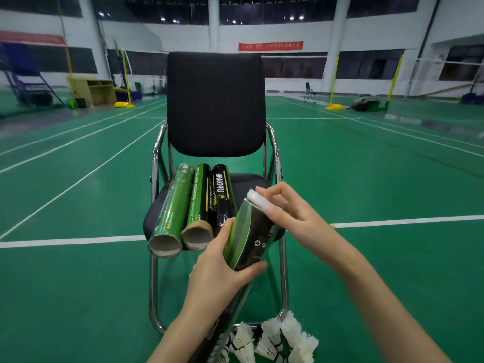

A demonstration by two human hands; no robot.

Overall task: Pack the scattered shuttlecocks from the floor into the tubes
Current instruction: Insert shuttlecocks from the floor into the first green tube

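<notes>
Tube (248, 239) in left hand (220, 273) grip, right hand (285, 208) pinching its cap (259, 200)

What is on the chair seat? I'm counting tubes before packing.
Three tubes lie side by side on the chair seat. The two left ones show open, seemingly empty ends; the third's near end is hidden behind the left hand and its held tube.

Left hand (222, 268) grip curled round a tube (248, 239), right hand (290, 213) fingertips pinching its cap (259, 200)
</notes>
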